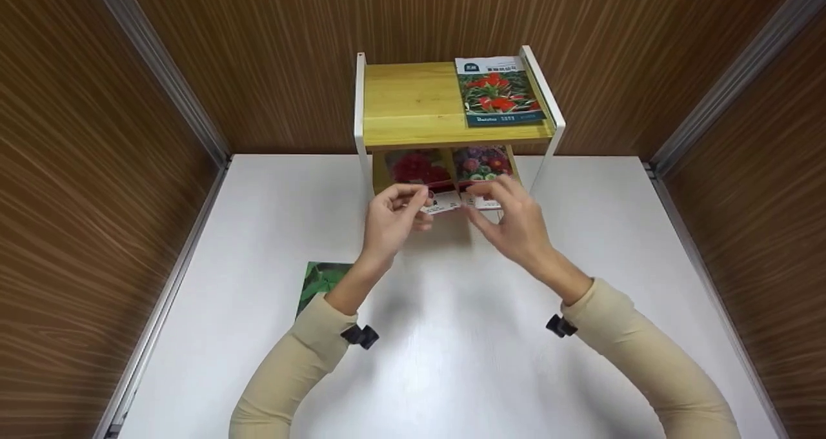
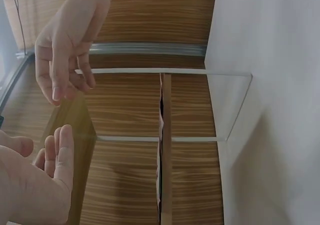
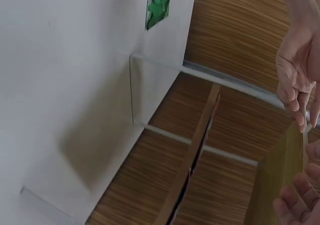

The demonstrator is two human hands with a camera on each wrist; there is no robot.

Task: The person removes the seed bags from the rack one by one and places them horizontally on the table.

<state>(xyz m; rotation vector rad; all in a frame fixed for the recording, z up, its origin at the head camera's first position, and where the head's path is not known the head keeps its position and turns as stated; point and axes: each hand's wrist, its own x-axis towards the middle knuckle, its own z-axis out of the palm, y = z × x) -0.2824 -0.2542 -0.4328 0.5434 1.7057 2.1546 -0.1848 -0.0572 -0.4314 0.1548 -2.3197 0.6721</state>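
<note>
My left hand (image 1: pixel 390 226) and right hand (image 1: pixel 516 223) are raised in front of a small two-tier shelf, with wooden boards and white side frames. Both have loosely bent fingers, and the wrist views show nothing held between them. In the left wrist view they stand near the height of the upper board (image 2: pixel 84 150), well above the lower one (image 2: pixel 167 185). Seen from the head, they overlap two flower packets on the lower board: one with dark red blooms (image 1: pixel 418 166), one with mixed pink and red blooms (image 1: pixel 485 161). The fingers cover parts of the packets' white ends.
A packet with red flowers (image 1: pixel 500 93) lies on the right half of the upper board. On the white table (image 1: pixel 439 374), a green leafy packet (image 1: pixel 322 281) lies partly behind my left forearm. Brown wood-grain walls (image 1: pixel 271 64) enclose the back and sides.
</note>
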